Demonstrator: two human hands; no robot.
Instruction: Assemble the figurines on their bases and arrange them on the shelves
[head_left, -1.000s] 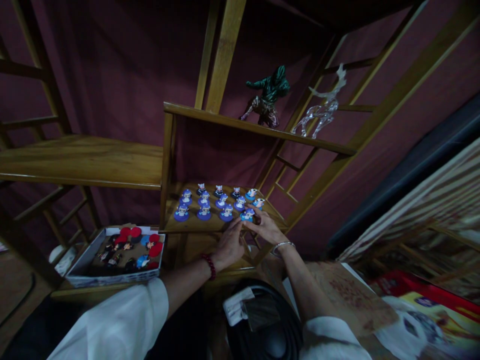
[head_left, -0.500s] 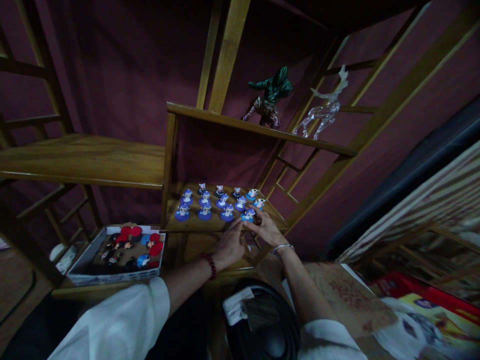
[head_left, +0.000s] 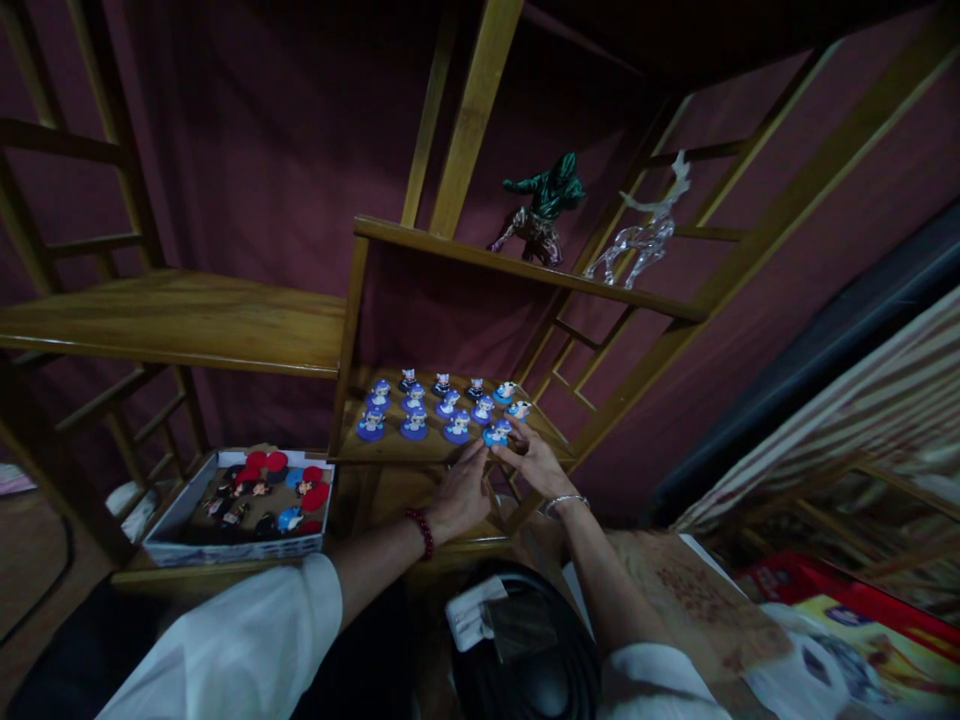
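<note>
At the front right of the lower shelf stands a small figurine (head_left: 497, 432) on a bright blue round base. My right hand (head_left: 541, 464) has its thumb and fingers closed around the front and right of that base. From the left, my left hand (head_left: 463, 490) meets the same base with its fingertips, fingers close together; its palm faces away from view. Left of it is a front row of purple-based figurines, ending with a purple figurine (head_left: 370, 424). Behind are more purple ones, several dark-based figurines such as a black figurine (head_left: 442, 384), and two blue-based ones, including a cow-like figurine (head_left: 517, 409).
A shallow box (head_left: 240, 553) with red, black and blue figurines sits low on the left. Above, a shelf board (head_left: 450, 248) carries a green hooded statue (head_left: 546, 210) and a clear deer (head_left: 641, 235). A dark round object (head_left: 525, 680) is below my arms.
The view has shifted slightly, so the shelf appears a little lower and further right. Both hands stay at the same blue-based figurine, which has not visibly moved on the shelf.
</note>
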